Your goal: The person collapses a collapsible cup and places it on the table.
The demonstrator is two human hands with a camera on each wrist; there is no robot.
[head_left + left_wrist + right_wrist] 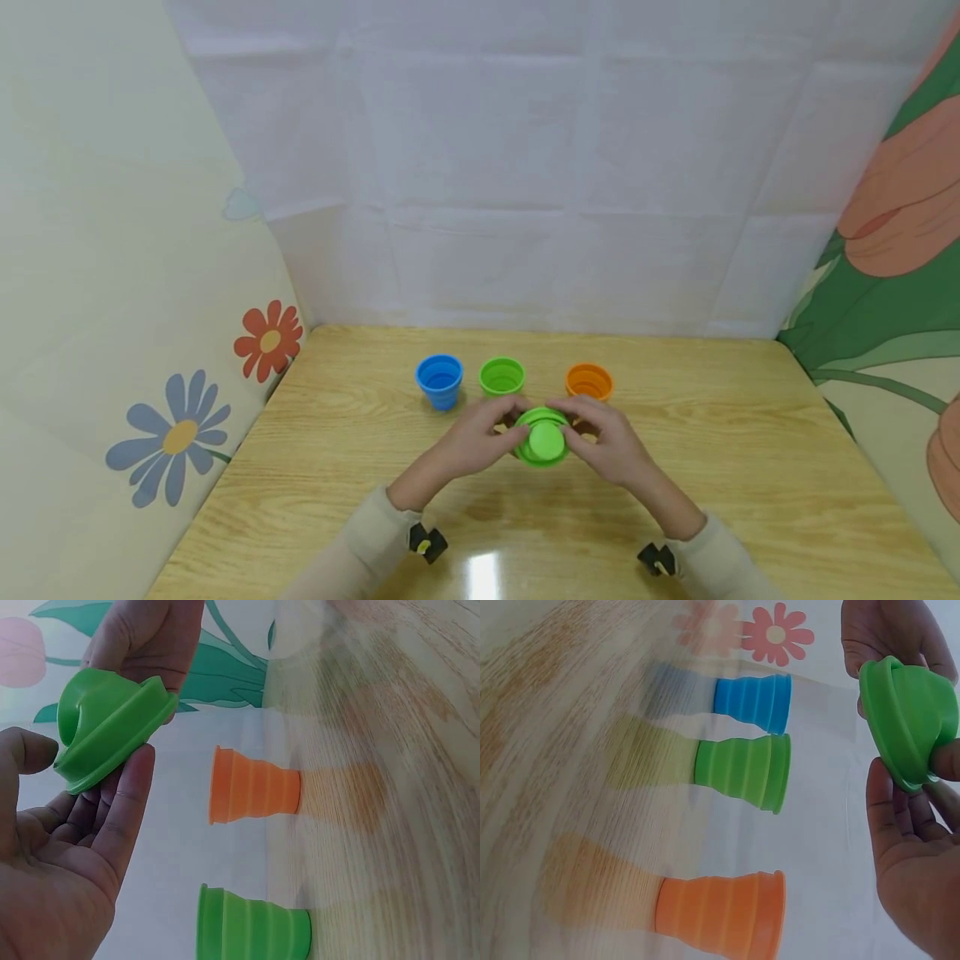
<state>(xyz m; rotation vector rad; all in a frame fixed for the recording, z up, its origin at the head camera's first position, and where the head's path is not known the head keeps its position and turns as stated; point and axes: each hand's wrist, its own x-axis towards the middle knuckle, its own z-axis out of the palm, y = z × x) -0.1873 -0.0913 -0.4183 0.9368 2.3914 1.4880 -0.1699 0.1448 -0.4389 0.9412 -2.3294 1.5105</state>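
Observation:
A green collapsible cup [546, 442], partly folded and dented on one side in the wrist views, is held above the table between both hands, its base towards me. My left hand [480, 437] pinches its left side, with the thumb on the base side and the fingers at the rim. On the opposite side, my right hand [609, 446] grips it likewise. Behind the hands, three extended collapsible cups stand upright: blue [754, 703], a second green cup [742, 772] and orange [256, 785]. The held cup is apart from them.
The cups stand on a wood-grain table [337, 467] with a white cloth [480, 167] hanging behind it. Flower-patterned panels [90, 275] flank the table left and right. Light reflects off the tabletop near the front.

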